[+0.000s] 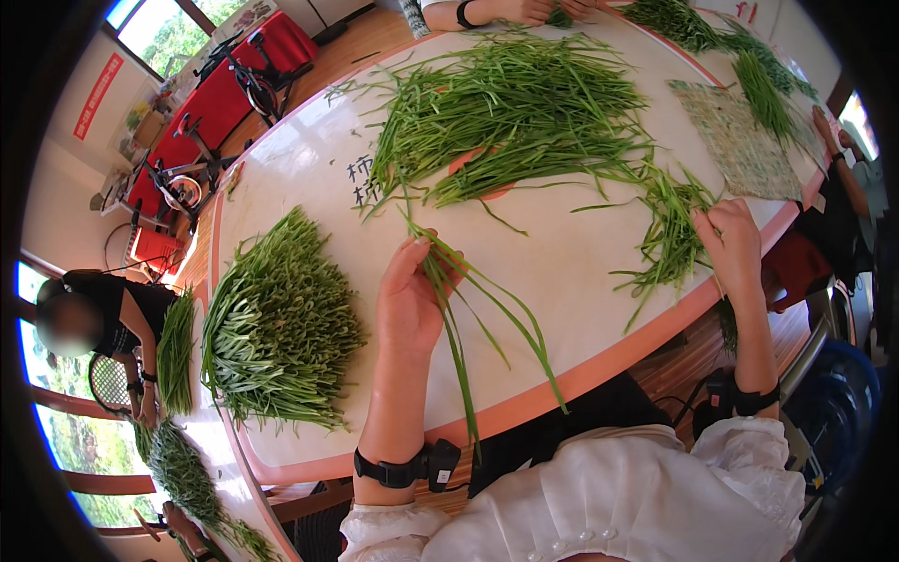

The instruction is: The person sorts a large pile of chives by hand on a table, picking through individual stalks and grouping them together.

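- Green leafy stalks [457,361], just a few, hang from the left hand [417,286] over the near edge of the table, left of its middle; their other ends stick out past the fingertips toward the far edge.
- That hand is partly curled, palm turned up, with thumb and fingers closed around the stalks.
- The right hand [732,239] is at the near edge, toward the right end, its fingers bent down onto a loose tangle of stalks [670,229]; whether it has hold of any cannot be told.
- White with an orange rim, the table [552,309] carries a broad heap of stalks [506,108] in the middle, toward the far edge.
- Beside the left edge, by the near left corner, lies a dense pile of stalks [281,328], cut ends and tips gathered roughly together.
- Black written marks [363,183] show on the tabletop between that pile and the broad heap.
- A speckled green mat [735,140] lies toward the right end, with a bundle of stalks [763,98] at its far side.
- At the far edge, a co-worker's hands [538,9] are close to a small bit of greenery.
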`<state>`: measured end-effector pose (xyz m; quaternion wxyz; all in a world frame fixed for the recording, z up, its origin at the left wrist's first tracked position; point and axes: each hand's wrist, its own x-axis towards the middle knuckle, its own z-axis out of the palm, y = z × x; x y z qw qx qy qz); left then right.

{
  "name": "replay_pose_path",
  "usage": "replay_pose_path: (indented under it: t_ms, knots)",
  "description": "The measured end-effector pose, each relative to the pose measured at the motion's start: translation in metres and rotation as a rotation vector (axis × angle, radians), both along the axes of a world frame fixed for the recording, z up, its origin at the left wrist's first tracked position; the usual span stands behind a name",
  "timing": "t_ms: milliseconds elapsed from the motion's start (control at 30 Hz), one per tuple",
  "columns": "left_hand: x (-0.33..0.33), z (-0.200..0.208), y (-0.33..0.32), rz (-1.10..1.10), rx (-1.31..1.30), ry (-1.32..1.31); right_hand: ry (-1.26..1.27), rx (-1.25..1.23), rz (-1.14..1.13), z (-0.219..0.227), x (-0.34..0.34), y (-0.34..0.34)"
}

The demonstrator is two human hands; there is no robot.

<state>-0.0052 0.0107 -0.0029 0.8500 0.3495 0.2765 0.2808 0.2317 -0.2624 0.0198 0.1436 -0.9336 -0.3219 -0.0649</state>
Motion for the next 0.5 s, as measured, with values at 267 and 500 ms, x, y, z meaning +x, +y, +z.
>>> replay_pose_path:
  t_ms: [267,500]
  knots:
    - [-0.001,0.001,0.004,0.015,-0.069,-0.079,-0.187,0.286,0.198,-0.006,-0.010,0.018]
    - [-0.001,-0.010,0.014,0.004,-0.066,-0.057,-0.276,0.322,0.189,-0.003,-0.012,0.022]
